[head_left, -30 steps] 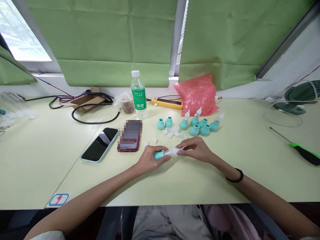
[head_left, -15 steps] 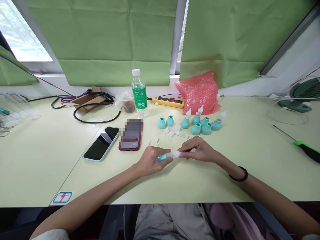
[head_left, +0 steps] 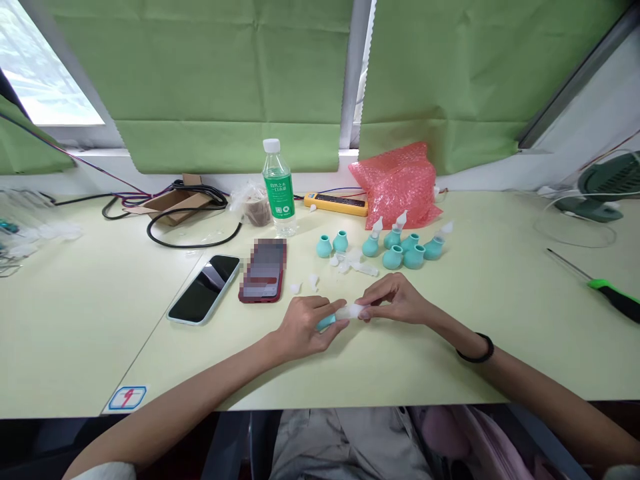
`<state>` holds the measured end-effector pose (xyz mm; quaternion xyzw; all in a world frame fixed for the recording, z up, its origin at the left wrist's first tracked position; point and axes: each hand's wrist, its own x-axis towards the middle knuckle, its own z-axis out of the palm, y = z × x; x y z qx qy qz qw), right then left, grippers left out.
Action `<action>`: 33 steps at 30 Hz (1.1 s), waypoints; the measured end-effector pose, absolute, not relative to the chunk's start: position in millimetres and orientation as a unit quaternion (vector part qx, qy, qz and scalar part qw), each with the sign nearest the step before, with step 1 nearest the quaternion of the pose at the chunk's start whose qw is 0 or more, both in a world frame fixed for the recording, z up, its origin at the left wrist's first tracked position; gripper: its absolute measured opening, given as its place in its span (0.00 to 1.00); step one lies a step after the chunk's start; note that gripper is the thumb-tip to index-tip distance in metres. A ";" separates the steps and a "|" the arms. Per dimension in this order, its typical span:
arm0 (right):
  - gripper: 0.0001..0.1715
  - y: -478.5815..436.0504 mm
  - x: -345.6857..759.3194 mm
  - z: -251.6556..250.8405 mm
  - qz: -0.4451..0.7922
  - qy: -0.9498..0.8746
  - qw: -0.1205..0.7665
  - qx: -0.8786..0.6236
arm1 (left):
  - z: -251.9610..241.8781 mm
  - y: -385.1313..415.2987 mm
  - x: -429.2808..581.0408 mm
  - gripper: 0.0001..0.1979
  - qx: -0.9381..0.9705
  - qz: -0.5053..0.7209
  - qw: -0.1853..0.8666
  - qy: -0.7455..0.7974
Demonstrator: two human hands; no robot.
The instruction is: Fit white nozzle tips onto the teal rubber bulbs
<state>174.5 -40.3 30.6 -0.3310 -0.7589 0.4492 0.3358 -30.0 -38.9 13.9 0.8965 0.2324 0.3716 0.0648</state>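
My left hand [head_left: 307, 325] is wrapped around a small teal rubber bulb [head_left: 327, 323] just above the pale green table [head_left: 350, 360]. My right hand [head_left: 393, 300] pinches the clear white nozzle [head_left: 350, 311] that sticks out of that bulb. Both hands meet in the middle near the front edge. Behind them stand several more teal bulbs [head_left: 395, 248], some with white nozzles fitted, and loose clear nozzle parts [head_left: 353, 263] lie beside them.
Two phones [head_left: 204, 288] [head_left: 263, 271] lie left of the hands. A water bottle [head_left: 278, 189], a yellow power strip [head_left: 336, 203], a pink bubble-wrap bag [head_left: 397, 183] and black cables [head_left: 190, 217] line the back. A green-handled screwdriver [head_left: 607, 295] lies right.
My left hand has closed further over the teal bulb, hiding most of it. Both hands stay joined at the same spot; the nozzle sits closer into the bulb.
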 end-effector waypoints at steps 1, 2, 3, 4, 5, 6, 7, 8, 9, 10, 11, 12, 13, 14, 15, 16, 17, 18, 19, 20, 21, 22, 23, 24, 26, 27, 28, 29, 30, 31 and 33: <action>0.11 -41.1 173.4 30.0 0.466 -0.745 0.347 -0.328 | 14.0 -39.4 -29.7 0.14 0.893 0.382 0.073 0.229; 0.11 -42.1 171.9 29.6 0.483 -0.730 0.360 -0.323 | 14.1 -39.9 -29.4 0.14 0.887 0.392 0.084 0.229; 0.11 -43.3 170.2 29.2 0.498 -0.713 0.376 -0.320 | 14.2 -40.5 -29.0 0.14 0.880 0.403 0.099 0.232; 0.11 -44.6 168.3 28.8 0.511 -0.696 0.392 -0.318 | 14.1 -41.0 -28.6 0.14 0.872 0.411 0.116 0.239; 0.10 -46.0 166.3 28.2 0.521 -0.678 0.408 -0.320 | 13.9 -41.4 -28.2 0.14 0.864 0.417 0.132 0.249; 0.09 -47.2 164.4 27.5 0.526 -0.662 0.423 -0.326 | 13.7 -41.6 -27.8 0.14 0.858 0.419 0.147 0.258; 0.09 -48.3 162.5 26.7 0.525 -0.650 0.436 -0.336 | 13.4 -41.5 -27.5 0.15 0.854 0.416 0.162 0.268; 0.08 -49.2 160.8 25.8 0.520 -0.640 0.447 -0.347 | 13.1 -41.2 -27.3 0.15 0.850 0.412 0.175 0.278; 0.08 -49.9 159.4 25.0 0.513 -0.634 0.456 -0.357 | 12.9 -40.8 -27.1 0.15 0.847 0.406 0.187 0.287; 0.08 -50.4 158.3 24.4 0.504 -0.632 0.463 -0.364 | 12.5 -40.3 -27.0 0.15 0.844 0.399 0.200 0.297; 0.08 -50.7 157.4 24.0 0.495 -0.631 0.469 -0.371 | 12.1 -39.9 -26.8 0.15 0.841 0.392 0.211 0.308; 0.08 -50.9 156.6 23.9 0.488 -0.632 0.470 -0.376 | 11.5 -39.6 -26.6 0.14 0.838 0.387 0.218 0.317; 0.07 -51.2 156.0 24.0 0.485 -0.632 0.469 -0.381 | 10.6 -39.5 -26.5 0.13 0.837 0.384 0.219 0.323; 0.07 -51.5 155.4 24.3 0.485 -0.631 0.465 -0.387 | 9.4 -39.6 -26.3 0.13 0.838 0.385 0.213 0.324; 0.07 -52.0 154.8 24.5 0.488 -0.629 0.460 -0.393 | 8.0 -39.8 -26.2 0.13 0.840 0.389 0.202 0.320; 0.07 -52.6 154.1 24.7 0.493 -0.624 0.456 -0.399 | 6.3 -40.2 -26.1 0.13 0.841 0.398 0.187 0.315; 0.07 -53.2 153.3 24.7 0.500 -0.619 0.451 -0.404 | 4.6 -40.6 -26.1 0.13 0.841 0.409 0.171 0.308; 0.08 -54.0 152.4 24.5 0.506 -0.614 0.447 -0.409 | 2.7 -41.0 -26.2 0.13 0.842 0.418 0.157 0.302; 0.08 -54.7 151.6 24.2 0.509 -0.611 0.444 -0.414 | 1.1 -41.1 -26.3 0.13 0.842 0.425 0.146 0.299; 0.09 -55.3 150.8 24.0 0.509 -0.608 0.442 -0.419 | -0.4 -41.1 -26.4 0.13 0.842 0.429 0.137 0.297; 0.10 -55.7 150.2 24.2 0.508 -0.607 0.438 -0.426 | -1.4 -40.8 -26.6 0.13 0.842 0.430 0.132 0.298; 0.11 -55.8 149.7 25.2 0.502 -0.609 0.435 -0.432 | -1.8 -40.4 -26.8 0.13 0.843 0.428 0.130 0.300; 0.11 -55.6 149.4 27.3 0.492 -0.616 0.431 -0.439 | -1.6 -39.9 -27.0 0.13 0.843 0.424 0.130 0.303; 0.11 -54.9 149.1 30.9 0.479 -0.628 0.424 -0.443 | -0.7 -39.4 -27.2 0.13 0.845 0.418 0.134 0.307; 0.11 -52.2 148.3 43.8 0.440 -0.667 0.400 -0.448 | 2.8 -38.8 -27.8 0.14 0.850 0.396 0.150 0.313; 0.11 -50.1 147.7 53.2 0.414 -0.689 0.390 -0.450 | 5.0 -38.7 -28.3 0.15 0.854 0.384 0.158 0.313; 0.11 -47.4 147.0 64.2 0.382 -0.709 0.383 -0.453 | 7.3 -38.5 -28.8 0.17 0.858 0.375 0.162 0.311; 0.11 -43.9 146.4 76.6 0.344 -0.721 0.389 -0.459 | 9.3 -38.1 -29.5 0.19 0.862 0.366 0.161 0.310; 0.11 -39.6 146.1 89.8 0.297 -0.726 0.409 -0.467 | 10.8 -37.3 -30.3 0.21 0.866 0.360 0.152 0.314; 0.12 -34.3 146.4 103.1 0.245 -0.731 0.429 -0.471 | 11.6 -36.0 -31.0 0.22 0.868 0.352 0.135 0.323; 0.12 -19.8 149.5 127.7 0.120 -0.740 0.458 -0.477 | 10.9 -31.9 -32.5 0.24 0.874 0.321 0.081 0.356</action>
